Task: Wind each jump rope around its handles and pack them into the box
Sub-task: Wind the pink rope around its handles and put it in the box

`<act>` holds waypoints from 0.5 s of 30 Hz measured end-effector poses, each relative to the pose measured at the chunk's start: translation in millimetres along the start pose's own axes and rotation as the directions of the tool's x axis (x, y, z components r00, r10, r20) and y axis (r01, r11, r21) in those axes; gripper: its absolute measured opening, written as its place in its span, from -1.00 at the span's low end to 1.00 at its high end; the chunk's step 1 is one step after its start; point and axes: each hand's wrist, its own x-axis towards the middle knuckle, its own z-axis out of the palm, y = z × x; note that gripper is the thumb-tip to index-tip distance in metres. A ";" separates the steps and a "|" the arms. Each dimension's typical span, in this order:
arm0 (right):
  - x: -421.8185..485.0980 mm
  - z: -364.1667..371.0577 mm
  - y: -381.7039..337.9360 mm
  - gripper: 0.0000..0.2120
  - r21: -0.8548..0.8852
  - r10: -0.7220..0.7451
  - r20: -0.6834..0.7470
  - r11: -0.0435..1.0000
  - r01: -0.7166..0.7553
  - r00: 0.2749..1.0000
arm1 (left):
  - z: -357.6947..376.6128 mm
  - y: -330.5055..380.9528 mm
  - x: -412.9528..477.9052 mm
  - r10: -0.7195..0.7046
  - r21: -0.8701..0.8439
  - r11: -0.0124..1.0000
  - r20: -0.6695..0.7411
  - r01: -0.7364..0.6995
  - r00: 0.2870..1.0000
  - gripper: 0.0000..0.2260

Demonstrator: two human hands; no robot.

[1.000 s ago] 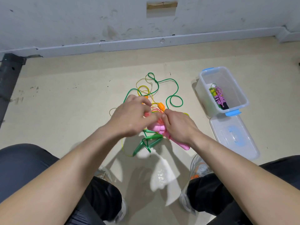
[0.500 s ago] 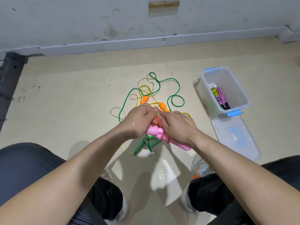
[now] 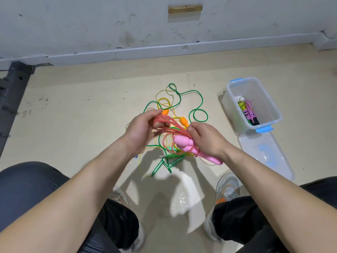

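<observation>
Two hands (image 3: 140, 132) (image 3: 207, 141) gripping pink rope (image 3: 184, 143), one box (image 3: 230, 105)

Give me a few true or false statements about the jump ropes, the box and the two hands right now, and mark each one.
1. The right hand grips the pink handles. True.
2. The box holds nothing. False: wound ropes lie inside it.
3. The lid is shut on the box. False: it lies on the floor beside the box, on the side nearer the person.
4. The left hand holds loops of the pink cord. True.
5. The green rope is wound round its handles. False: it sprawls loose on the floor.
</observation>
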 end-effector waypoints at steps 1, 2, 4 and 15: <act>0.3 1.1 0.4 -0.69 -0.044 -0.005 0.018 0.999 0.006 1.000 | -1.8 4.5 0.0 0.084 0.306 0.949 -0.032 -0.070 0.996 -0.59; 0.5 3.5 1.0 -0.70 -0.093 -0.004 0.041 0.996 0.008 0.999 | -3.0 9.2 -1.3 0.151 0.609 0.787 -0.026 -0.104 0.988 -0.50; -0.1 8.0 0.6 -0.69 -0.179 0.003 0.079 0.984 0.011 0.997 | 0.0 14.3 -6.0 0.243 0.958 0.278 0.000 -0.069 0.970 -0.48; -6.9 13.1 -14.4 -0.66 -0.218 -0.006 0.201 0.975 0.050 0.980 | 22.8 -3.2 -4.9 0.191 0.806 -0.496 0.464 -0.322 0.865 -0.54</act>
